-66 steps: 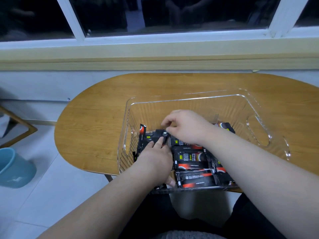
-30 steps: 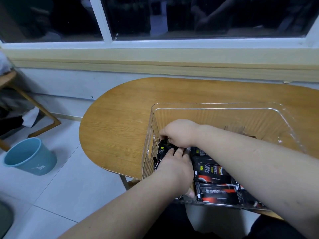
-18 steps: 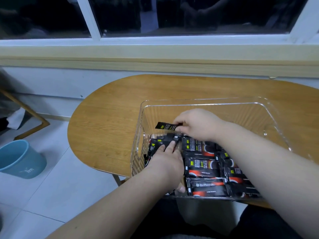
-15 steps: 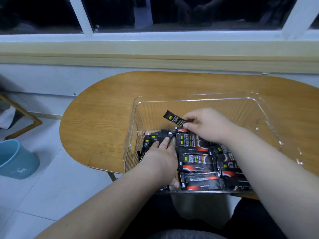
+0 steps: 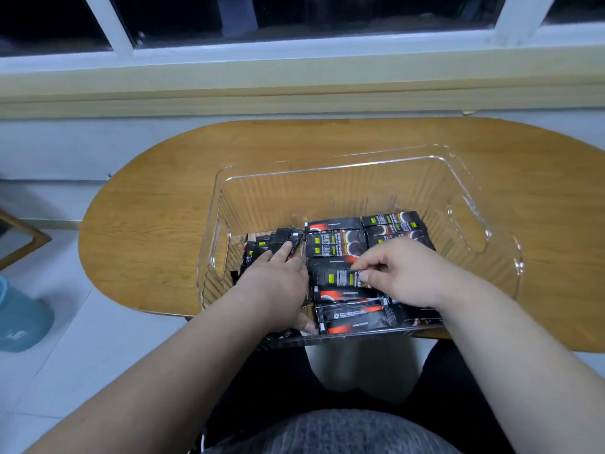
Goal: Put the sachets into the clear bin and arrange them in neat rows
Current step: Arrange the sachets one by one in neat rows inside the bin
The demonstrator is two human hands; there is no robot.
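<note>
The clear bin sits on the wooden table, its near part filled with several black-and-red sachets. A middle row of sachets lies flat, and a right row lies beside it. My left hand presses flat on a loose stack of sachets at the bin's left side. My right hand is low over the middle row and pinches one sachet between thumb and fingers, laying it on the row.
The bin's far half is bare plastic. A teal bucket stands on the tiled floor at the left. A window sill and wall run behind the table. My lap is under the table's near edge.
My right hand lifted one sachet from the left stack, carried it up and right, then brought it down onto the middle row. My left hand stayed pressed on the left stack.
</note>
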